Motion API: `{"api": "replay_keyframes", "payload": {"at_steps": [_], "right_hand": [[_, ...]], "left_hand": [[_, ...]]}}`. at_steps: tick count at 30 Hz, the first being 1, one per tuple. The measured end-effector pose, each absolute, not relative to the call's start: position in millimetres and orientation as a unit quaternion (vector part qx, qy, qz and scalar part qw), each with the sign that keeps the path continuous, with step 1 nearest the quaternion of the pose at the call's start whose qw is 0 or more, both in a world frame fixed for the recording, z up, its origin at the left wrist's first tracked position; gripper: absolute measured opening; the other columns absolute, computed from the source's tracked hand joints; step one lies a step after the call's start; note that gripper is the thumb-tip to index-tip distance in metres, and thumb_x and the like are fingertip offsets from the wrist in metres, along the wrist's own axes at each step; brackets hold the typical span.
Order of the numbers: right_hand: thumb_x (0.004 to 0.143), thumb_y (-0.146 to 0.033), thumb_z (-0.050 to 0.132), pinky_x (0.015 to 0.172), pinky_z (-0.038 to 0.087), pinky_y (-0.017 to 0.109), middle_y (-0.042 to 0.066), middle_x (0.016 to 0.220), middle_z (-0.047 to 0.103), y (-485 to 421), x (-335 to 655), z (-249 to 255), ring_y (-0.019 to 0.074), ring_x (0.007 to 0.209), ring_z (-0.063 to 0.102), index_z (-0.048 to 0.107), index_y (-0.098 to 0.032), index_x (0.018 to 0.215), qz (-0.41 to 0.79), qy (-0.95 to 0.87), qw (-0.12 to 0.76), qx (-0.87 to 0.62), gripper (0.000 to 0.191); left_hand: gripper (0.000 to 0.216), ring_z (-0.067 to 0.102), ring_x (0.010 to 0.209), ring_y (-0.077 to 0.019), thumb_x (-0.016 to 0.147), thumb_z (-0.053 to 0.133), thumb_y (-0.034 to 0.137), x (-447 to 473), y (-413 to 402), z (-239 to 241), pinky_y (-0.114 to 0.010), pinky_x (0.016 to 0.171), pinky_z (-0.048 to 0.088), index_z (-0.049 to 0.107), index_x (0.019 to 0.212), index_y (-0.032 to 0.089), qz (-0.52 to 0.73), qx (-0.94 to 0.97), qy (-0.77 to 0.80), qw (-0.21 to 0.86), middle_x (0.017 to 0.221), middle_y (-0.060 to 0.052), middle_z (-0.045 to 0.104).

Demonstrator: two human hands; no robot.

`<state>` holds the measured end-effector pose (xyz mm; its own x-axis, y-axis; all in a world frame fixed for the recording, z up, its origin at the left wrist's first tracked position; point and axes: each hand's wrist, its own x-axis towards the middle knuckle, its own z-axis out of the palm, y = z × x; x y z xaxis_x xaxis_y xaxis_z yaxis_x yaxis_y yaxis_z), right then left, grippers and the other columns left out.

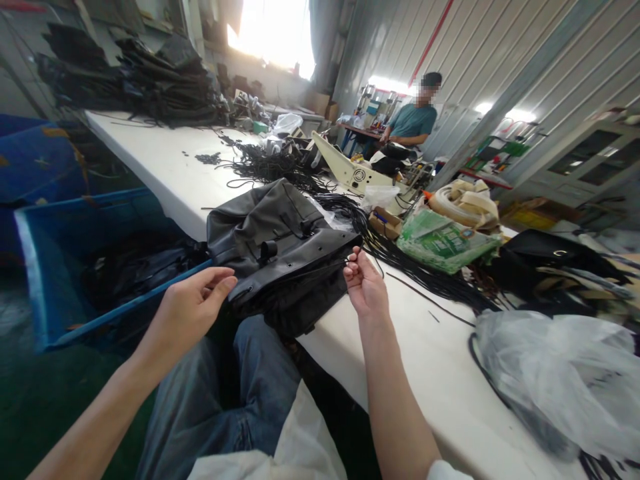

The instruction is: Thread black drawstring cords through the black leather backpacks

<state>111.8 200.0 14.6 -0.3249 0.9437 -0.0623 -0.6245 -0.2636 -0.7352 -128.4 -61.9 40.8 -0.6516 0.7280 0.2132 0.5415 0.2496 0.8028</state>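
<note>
A black leather-look bag (260, 223) lies on its side at the table's edge, its open mouth turned toward me. Eyelets run along its rim, and a small strap loop stands up from its side. In a closed grip, my right hand (367, 283) pinches a thin black cord (381, 265) beside the right end of the mouth. My left hand (197, 300) is at the left end of the rim, thumb and fingers pressed together. Whatever is between those fingertips, if anything, is hidden.
Black cords (425, 280) trail across the white table (340, 340). A blue bin (30, 267) with black pieces stands at left. To the right are a green-white bag (445, 237) and clear plastic (555, 373). Black bags (165, 80) are stacked behind; a person (413, 120) works farther back.
</note>
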Motion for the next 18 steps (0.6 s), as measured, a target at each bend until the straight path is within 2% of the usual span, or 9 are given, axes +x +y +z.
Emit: {"api": "replay_keyframes", "payload": {"at_steps": [3, 6, 9, 13, 18], "right_hand": [[0.084, -0.034, 0.097, 0.057, 0.057, 0.017, 0.000, 0.090, 0.076, 196, 115, 11, 0.0071, 0.066, 0.061, 0.081, -0.019, 0.103, 0.721, -0.357, 0.536, -0.256, 0.029], [0.081, -0.042, 0.098, 0.057, 0.056, 0.018, 0.001, 0.093, 0.078, 192, 119, 11, 0.0085, 0.068, 0.061, 0.082, -0.020, 0.103, 0.684, -0.393, 0.551, -0.272, 0.035], [0.080, -0.049, 0.097, 0.064, 0.056, 0.019, 0.003, 0.098, 0.080, 187, 120, 11, 0.0108, 0.079, 0.067, 0.083, -0.020, 0.103, 0.635, -0.433, 0.566, -0.297, 0.039], [0.082, -0.055, 0.094, 0.072, 0.057, 0.025, 0.004, 0.094, 0.079, 177, 115, 13, 0.0140, 0.082, 0.069, 0.084, -0.019, 0.106, 0.601, -0.493, 0.552, -0.302, 0.044], [0.082, -0.050, 0.095, 0.069, 0.055, 0.031, 0.005, 0.087, 0.078, 168, 108, 14, 0.0155, 0.073, 0.067, 0.085, -0.018, 0.107, 0.608, -0.519, 0.527, -0.288, 0.042]], "left_hand": [[0.041, 0.071, 0.079, -0.0243, 0.097, 0.070, 0.058, -121, -44, 44, -0.037, 0.081, 0.056, 0.083, 0.118, 0.025, 0.444, 0.450, 0.770, 0.083, 0.099, -0.003, 0.083], [0.036, 0.075, 0.095, -0.0274, 0.101, 0.067, 0.048, -116, -20, 42, -0.040, 0.092, 0.057, 0.081, 0.121, 0.020, 0.419, 0.519, 0.742, 0.065, 0.111, -0.007, 0.083], [0.033, 0.075, 0.110, -0.0327, 0.107, 0.061, 0.039, -112, 3, 40, -0.046, 0.099, 0.057, 0.078, 0.123, 0.015, 0.342, 0.589, 0.732, 0.015, 0.122, -0.013, 0.080], [0.030, 0.074, 0.111, -0.0360, 0.109, 0.063, 0.035, -103, 21, 46, -0.051, 0.097, 0.057, 0.078, 0.123, 0.013, 0.227, 0.650, 0.722, -0.068, 0.122, -0.014, 0.077], [0.024, 0.073, 0.107, -0.0350, 0.104, 0.074, 0.039, -94, 23, 53, -0.051, 0.091, 0.057, 0.078, 0.109, 0.017, 0.164, 0.679, 0.706, -0.122, 0.114, -0.012, 0.076]]}}
